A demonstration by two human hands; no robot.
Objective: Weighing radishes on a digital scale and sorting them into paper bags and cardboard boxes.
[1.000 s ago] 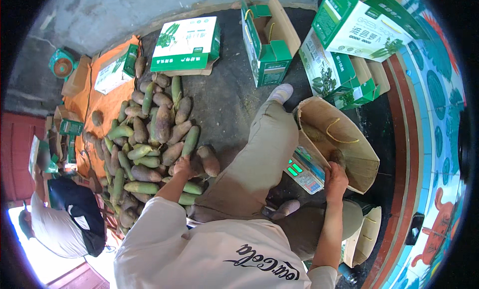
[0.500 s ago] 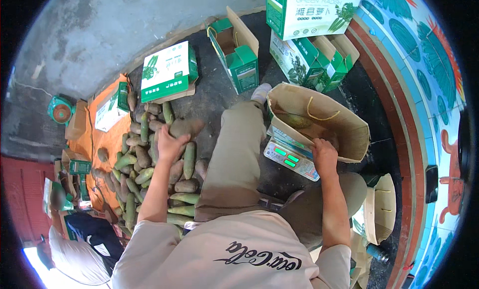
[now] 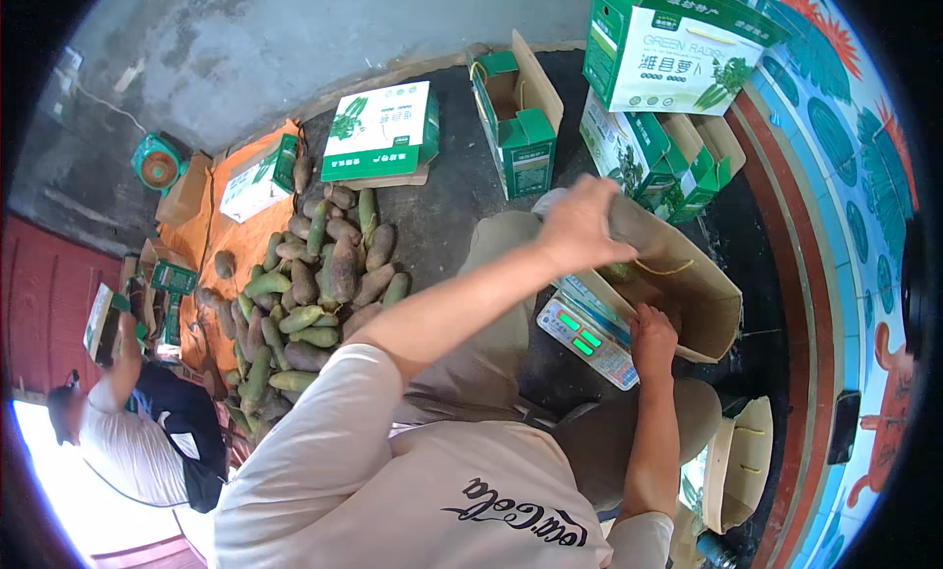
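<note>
My left hand [image 3: 582, 230] is stretched across to the far left end of an upright cardboard carton [image 3: 717, 318], blurred by motion. Fingers and thumb curve around a brownish radish [image 3: 631, 220], partly hidden by the hand. The near rim of the carton is pinched by my right hand [image 3: 653, 335]. Inside the carton, part of a greenish radish [image 3: 617, 272] shows beneath my left hand. The carton rests on a digital scale [image 3: 589, 341] with lit green displays. To my left lies a heap of green and brown radishes [image 3: 305, 284].
A closed green-and-white carton [image 3: 383, 127] and an open carton [image 3: 526, 156] stand ahead. More cartons [image 3: 678, 58] are stacked at the far right. Another open carton [image 3: 742, 471] stands by my right leg. A person [image 3: 138, 422] handles a box at the left.
My left hand has carried a radish from the heap rightward to the carton. My right hand stays on the carton's rim. The view has shifted, and the other person has raised an arm.
</note>
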